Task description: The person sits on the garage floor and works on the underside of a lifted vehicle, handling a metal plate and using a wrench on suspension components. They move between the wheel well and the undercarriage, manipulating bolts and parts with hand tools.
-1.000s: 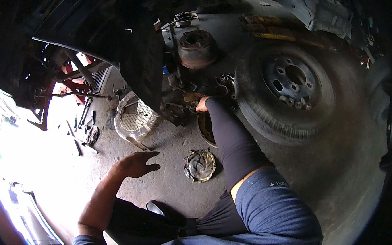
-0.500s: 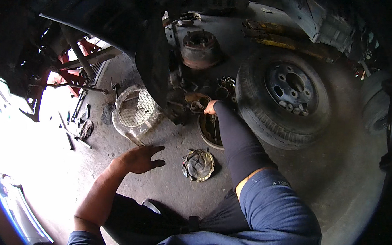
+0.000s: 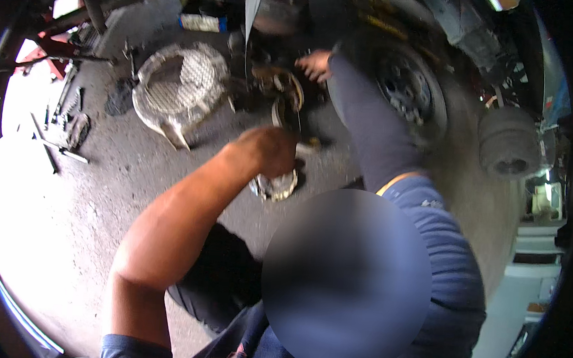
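My left hand (image 3: 268, 151) is closed over the middle of the floor, blurred; what it grips, if anything, is hidden. Just beneath it lies a round crumpled grey object (image 3: 274, 190) with a pale rim, partly covered. My right hand (image 3: 314, 65) reaches further forward with its fingers apart, holding nothing that I can see, above and beside a cluster of greasy metal parts (image 3: 272, 79), among them curved rusty pieces. A large tyre on a steel wheel (image 3: 411, 95) lies right of it, partly behind my right forearm.
A pale perforated ring-shaped metal piece (image 3: 181, 86) lies left. Beyond are loose tools (image 3: 53, 150), red stands (image 3: 50, 50), a blue-and-white package (image 3: 202, 23) and a dark drum (image 3: 276, 10). More tyres (image 3: 512, 142) stand at the right. Vehicle parts (image 3: 469, 39) overhang the back right.
My left hand has moved forward and right and closed, now over the crumpled round object. My right hand has moved forward with its fingers spread. The camera view has shifted.
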Demonstrator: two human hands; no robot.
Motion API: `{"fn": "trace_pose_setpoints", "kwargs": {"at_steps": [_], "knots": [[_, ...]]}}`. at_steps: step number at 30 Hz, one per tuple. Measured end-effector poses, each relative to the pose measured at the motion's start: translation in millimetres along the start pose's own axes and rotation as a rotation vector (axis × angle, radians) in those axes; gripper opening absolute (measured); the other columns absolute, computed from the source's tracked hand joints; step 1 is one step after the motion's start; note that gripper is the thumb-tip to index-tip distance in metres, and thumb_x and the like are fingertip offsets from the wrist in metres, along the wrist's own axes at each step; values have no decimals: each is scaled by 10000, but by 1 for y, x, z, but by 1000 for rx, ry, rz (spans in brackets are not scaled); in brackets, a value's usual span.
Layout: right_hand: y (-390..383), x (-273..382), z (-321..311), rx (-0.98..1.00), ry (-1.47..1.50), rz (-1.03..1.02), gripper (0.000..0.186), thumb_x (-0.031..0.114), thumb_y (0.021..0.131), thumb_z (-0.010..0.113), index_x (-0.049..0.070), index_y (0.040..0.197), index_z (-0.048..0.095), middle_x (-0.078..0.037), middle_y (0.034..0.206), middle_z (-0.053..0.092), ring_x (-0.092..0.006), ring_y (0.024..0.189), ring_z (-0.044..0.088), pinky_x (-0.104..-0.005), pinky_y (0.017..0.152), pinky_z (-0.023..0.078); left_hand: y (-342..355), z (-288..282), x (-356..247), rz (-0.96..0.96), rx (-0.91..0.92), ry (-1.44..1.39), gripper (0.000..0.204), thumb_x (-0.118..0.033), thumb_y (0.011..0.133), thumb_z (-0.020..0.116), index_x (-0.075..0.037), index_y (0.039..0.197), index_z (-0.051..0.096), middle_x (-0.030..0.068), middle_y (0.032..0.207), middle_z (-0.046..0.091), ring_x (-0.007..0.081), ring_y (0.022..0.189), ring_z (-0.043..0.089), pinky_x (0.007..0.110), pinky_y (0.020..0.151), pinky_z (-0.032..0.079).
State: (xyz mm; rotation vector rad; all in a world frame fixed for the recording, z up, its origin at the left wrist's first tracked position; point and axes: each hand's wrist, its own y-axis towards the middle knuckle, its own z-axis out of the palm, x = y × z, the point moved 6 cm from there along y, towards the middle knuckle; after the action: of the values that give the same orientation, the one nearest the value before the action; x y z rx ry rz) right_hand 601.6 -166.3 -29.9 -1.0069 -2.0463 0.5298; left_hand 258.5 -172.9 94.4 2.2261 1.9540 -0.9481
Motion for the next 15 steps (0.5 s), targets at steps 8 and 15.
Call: {"fn": "trace_pose_setpoints", "kwargs": {"at_steps": [8, 15], "knots": [[-53, -99, -59, 10, -1064, -49, 333, 231, 1068, 461, 167, 1371, 583, -78, 998, 667, -217, 759, 667, -427, 655, 585, 22, 14, 40, 16, 105, 74, 576, -458, 986, 580, -16, 1354, 586, 268, 1374, 586, 411, 1291, 560, 479, 1114, 443], [-11, -147, -139, -526, -460, -256, 544, 434, 935, 658, 47, 1316, 621, -255, 1253, 663, -390, 1173, 621, -440, 1012, 488, 21, 11, 53, -159, -153, 17, 530, -418, 1010, 590, -125, 1448, 531, 202, 1423, 573, 403, 1288, 559, 454, 1135, 424]]}}
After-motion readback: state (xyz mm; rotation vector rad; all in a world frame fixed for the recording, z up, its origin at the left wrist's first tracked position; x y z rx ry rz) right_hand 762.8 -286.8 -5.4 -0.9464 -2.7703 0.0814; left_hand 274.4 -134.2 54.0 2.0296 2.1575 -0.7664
